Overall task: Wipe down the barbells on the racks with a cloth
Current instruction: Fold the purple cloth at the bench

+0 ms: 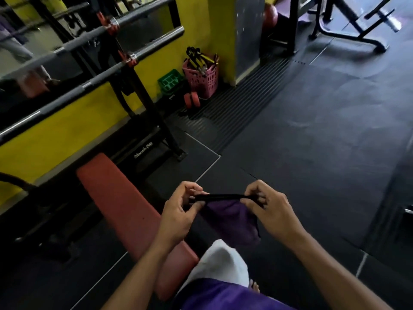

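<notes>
A: Where is the cloth (232, 218)?

B: In mid-air, low in the view, stretched between both hands above the dark floor (312, 142). It is purple with a black top edge. That edge is pulled taut; the rest hangs below it in a loose fold.

A: And each grip?

B: The left hand (178, 211) pinches the left end of the black edge between thumb and fingers. The right hand (268, 211) pinches the right end, fingers curled over it. Both are grasping the cloth, neither is released.

A: The barbells?

B: Upper left, well apart from the hands. Three bars (125, 44) run slantwise across the rack (143, 95), one above another, each resting in an orange hook on the black upright. The middle bar's chrome end sticks out past the upright toward the yellow wall (67, 135).

A: What crowds the way there?

B: A red bench (120, 198) lies slantwise between the person and the rack, its near end just beside the left forearm. The rack's foot reaches the floor just past the bench's far end.

A: Open room?

B: To the right and ahead the floor mats lie bare out to the right edge. A ribbed strip (234, 104) runs along the wall corner. There a pink basket (203, 79) and a green crate (169, 82) stand close together. More black frames (348, 30) stand top right.
</notes>
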Demonstrator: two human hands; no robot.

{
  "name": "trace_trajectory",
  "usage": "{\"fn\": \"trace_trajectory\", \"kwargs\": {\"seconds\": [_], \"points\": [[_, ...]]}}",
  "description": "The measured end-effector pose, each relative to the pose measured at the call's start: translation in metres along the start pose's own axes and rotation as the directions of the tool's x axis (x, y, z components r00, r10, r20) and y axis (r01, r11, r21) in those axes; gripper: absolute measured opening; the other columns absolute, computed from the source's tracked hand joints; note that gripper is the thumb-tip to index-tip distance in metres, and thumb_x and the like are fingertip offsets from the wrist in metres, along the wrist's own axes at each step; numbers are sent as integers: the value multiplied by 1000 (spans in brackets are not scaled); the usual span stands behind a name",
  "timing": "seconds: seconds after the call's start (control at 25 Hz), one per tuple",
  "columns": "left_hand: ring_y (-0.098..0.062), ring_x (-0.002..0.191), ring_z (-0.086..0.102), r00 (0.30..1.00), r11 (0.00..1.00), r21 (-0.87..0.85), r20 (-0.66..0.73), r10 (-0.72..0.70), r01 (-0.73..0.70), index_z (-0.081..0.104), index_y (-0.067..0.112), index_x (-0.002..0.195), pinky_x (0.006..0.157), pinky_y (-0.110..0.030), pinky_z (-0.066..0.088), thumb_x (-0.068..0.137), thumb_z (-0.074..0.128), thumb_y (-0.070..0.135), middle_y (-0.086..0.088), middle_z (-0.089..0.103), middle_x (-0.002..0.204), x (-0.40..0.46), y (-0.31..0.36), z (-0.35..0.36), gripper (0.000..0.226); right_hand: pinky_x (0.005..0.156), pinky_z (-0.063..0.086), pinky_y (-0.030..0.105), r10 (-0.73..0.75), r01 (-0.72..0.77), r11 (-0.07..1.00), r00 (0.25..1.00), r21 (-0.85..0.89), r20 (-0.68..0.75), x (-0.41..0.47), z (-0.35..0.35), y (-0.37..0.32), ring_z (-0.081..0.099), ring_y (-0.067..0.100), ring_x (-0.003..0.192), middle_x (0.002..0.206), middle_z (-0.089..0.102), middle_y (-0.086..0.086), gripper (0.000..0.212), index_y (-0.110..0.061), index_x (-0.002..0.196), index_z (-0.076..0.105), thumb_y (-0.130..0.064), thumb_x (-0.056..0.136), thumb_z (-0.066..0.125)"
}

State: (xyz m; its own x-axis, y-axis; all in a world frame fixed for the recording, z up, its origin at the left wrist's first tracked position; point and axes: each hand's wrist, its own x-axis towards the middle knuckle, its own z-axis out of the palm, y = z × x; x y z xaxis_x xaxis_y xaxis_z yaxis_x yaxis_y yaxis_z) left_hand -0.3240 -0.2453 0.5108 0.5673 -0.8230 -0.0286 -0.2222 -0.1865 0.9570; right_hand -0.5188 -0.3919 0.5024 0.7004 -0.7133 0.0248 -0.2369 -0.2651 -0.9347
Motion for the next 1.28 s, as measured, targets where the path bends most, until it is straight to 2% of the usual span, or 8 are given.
{"fn": "trace_trajectory", "kwargs": {"seconds": [0.24, 0.4, 0.6, 0.76, 0.88, 1.04, 1.16, 1.28], "points": [[-12, 114, 66, 892, 938, -139, 380, -245, 316, 64, 16, 126, 97, -25, 48, 94, 69, 19, 4, 73, 120, 96, -19, 12, 33, 72, 52, 23, -14, 12, 999, 999, 41, 52, 109, -19, -15, 65, 8, 74, 82, 68, -4, 18, -22, 89, 63, -12, 87, 78], [-13, 110, 67, 928, 884, -302, 227, -295, 356, 67, 12, 123, 89, -21, 51, 100, 57, 21, -2, 74, 119, 159, -18, 3, 27, 84, 56, 23, 91, -108, 982, 989, 155, 115, 205, -21, -31, 69, 8, 91, 98, 73, -3, 27, -24, 106, 65, -19, 84, 81], [-6, 103, 71, 916, 844, -357, 195, -352, 400, 65, 21, 119, 78, -18, 54, 105, 48, 25, 6, 75, 114, 239, 1, -24, 22, 104, 51, 41, 399, -503, 863, 726, 39, 560, 271, -13, 5, 71, 19, 104, 108, 77, 6, 49, -11, 108, 72, -55, 85, 71], [4, 111, 64, 909, 860, -323, 274, -314, 395, 48, 42, 135, 81, -20, 53, 101, 61, 29, 18, 65, 132, 293, -5, -55, 39, 91, 56, 45, 349, -487, 801, 852, 349, 390, 325, 14, 0, 73, 27, 96, 105, 76, 15, 33, -8, 108, 72, -36, 97, 59], [1, 108, 66, 872, 861, -279, 383, -306, 425, 43, 30, 134, 90, -21, 52, 95, 65, 0, 16, 74, 113, 324, -24, -57, 54, 97, 54, 47, 270, -443, 755, 882, 483, 387, 385, 15, -4, 70, 30, 107, 115, 73, 17, 29, -6, 119, 67, -26, 101, 56], [-28, 131, 57, 943, 781, -531, 141, -303, 330, 43, 29, 145, 113, -54, 41, 90, 70, 8, -7, 63, 138, 382, -35, -53, 65, 101, 52, 40, 126, -328, 900, 826, 288, 549, 457, 4, 22, 64, 21, 122, 130, 68, 3, 56, -22, 137, 55, -22, 87, 80], [-26, 128, 59, 940, 770, -569, 16, -342, 290, 43, 41, 144, 107, -50, 48, 99, 57, 3, -4, 63, 137, 439, -30, -55, 61, 106, 49, 38, 115, -297, 939, 745, 173, 657, 515, 0, 40, 58, 13, 129, 139, 61, -9, 84, -34, 148, 41, -16, 80, 86], [-23, 123, 62, 919, 768, -580, -81, -385, 271, 38, 44, 148, 104, -41, 49, 91, 72, 14, -8, 66, 131, 492, -26, -70, 73, 97, 55, 45, 130, -397, 857, 784, 329, 608, 582, 8, 33, 62, 27, 124, 133, 66, 6, 69, -22, 139, 52, 2, 80, 78]]}}
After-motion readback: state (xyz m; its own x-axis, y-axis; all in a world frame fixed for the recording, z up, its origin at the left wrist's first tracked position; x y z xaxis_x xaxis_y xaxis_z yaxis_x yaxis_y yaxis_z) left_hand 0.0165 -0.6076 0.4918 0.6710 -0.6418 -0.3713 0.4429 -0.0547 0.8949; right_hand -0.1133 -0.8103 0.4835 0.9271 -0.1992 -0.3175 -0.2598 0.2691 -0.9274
